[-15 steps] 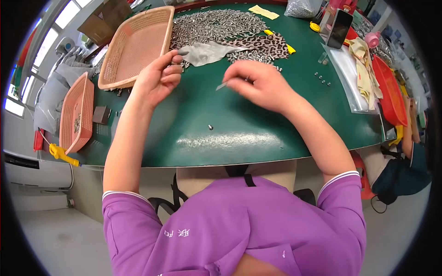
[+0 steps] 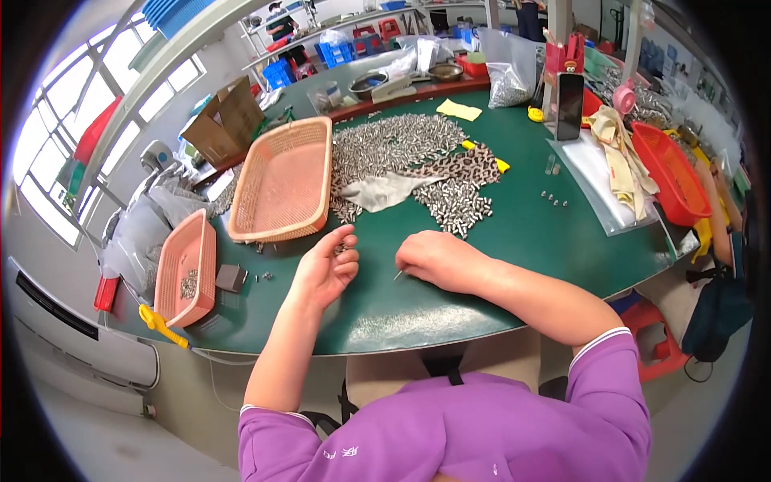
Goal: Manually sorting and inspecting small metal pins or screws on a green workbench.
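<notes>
My left hand is palm-up above the table, its fingers curled around small metal parts that show between them. To its right, my right hand is closed in a pinch, palm down. A thin, light-coloured sliver sticks out below its fingertips; its exact kind is too small to tell. Beyond both hands spreads a large heap of small silver metal parts, with a smaller pile nearer me. A grey cloth and a leopard-print cloth lie across the heap.
A large pink basket stands left of the heap, and a smaller pink basket sits near the left edge beside a small grey block. At right are a phone, plastic bags and a red tray. A yellow air gun hangs at the front-left edge.
The view has tilted up, showing more of the room. Both hands are nearer the table's front edge. A dark tip at my left fingertips and a lone metal part on the table no longer show.
</notes>
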{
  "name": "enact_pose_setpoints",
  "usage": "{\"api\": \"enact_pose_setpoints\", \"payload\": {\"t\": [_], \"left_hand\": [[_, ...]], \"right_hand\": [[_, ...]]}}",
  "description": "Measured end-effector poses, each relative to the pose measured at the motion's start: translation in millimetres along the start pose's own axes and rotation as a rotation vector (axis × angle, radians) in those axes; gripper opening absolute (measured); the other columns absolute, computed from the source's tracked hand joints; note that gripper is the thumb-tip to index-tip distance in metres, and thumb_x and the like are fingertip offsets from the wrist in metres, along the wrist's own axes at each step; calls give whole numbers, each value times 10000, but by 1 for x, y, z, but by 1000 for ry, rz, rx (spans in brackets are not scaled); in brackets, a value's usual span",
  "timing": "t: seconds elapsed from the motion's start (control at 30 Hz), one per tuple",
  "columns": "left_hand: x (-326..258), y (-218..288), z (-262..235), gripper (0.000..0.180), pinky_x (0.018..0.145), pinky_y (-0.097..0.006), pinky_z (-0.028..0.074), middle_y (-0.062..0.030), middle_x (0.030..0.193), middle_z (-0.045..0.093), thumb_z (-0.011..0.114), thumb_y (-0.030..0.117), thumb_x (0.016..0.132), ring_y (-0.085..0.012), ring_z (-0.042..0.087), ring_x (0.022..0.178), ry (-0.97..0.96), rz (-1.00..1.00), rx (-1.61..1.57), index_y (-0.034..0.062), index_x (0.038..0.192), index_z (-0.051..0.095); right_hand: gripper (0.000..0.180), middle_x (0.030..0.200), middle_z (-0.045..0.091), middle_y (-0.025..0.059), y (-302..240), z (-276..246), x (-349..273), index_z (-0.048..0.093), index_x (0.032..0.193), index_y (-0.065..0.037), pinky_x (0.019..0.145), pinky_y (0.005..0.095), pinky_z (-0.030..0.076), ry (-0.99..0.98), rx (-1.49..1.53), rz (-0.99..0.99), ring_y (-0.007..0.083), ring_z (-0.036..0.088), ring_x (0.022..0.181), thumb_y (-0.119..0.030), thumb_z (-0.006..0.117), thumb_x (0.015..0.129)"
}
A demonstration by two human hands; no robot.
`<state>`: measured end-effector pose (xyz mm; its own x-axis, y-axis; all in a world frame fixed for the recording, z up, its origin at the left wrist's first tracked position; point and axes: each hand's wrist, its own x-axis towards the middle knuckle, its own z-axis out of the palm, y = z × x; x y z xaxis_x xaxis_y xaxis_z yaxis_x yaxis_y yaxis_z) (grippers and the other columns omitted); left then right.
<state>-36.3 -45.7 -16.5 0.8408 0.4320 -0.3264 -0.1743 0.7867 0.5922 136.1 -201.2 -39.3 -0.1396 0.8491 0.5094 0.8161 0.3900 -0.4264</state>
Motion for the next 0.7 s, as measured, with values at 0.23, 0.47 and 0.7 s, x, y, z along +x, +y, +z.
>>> {"api": "enact_pose_setpoints", "payload": {"t": [0.23,0.47,0.7], "left_hand": [[47,-19,37,158,429,-166,316,-23,793,502,467,145,912,-62,393,557,-134,-85,293,35,1024,479],[64,-39,42,146,467,-145,327,5,819,505,533,145,890,-37,403,590,-346,-128,208,68,1003,482],[64,-43,32,114,451,-144,297,19,798,494,535,185,898,-27,373,554,-379,-165,279,83,930,494]], "right_hand": [[101,802,570,47,18,-30,9,590,855,-33,644,266,470,443,277,345,144,578,729,-61,625,765],[70,744,587,37,16,-35,13,607,794,-55,621,266,451,441,288,342,145,573,708,-67,631,730],[74,761,585,19,25,-31,8,605,795,-74,656,286,430,344,282,282,162,537,733,-90,647,736]]}}
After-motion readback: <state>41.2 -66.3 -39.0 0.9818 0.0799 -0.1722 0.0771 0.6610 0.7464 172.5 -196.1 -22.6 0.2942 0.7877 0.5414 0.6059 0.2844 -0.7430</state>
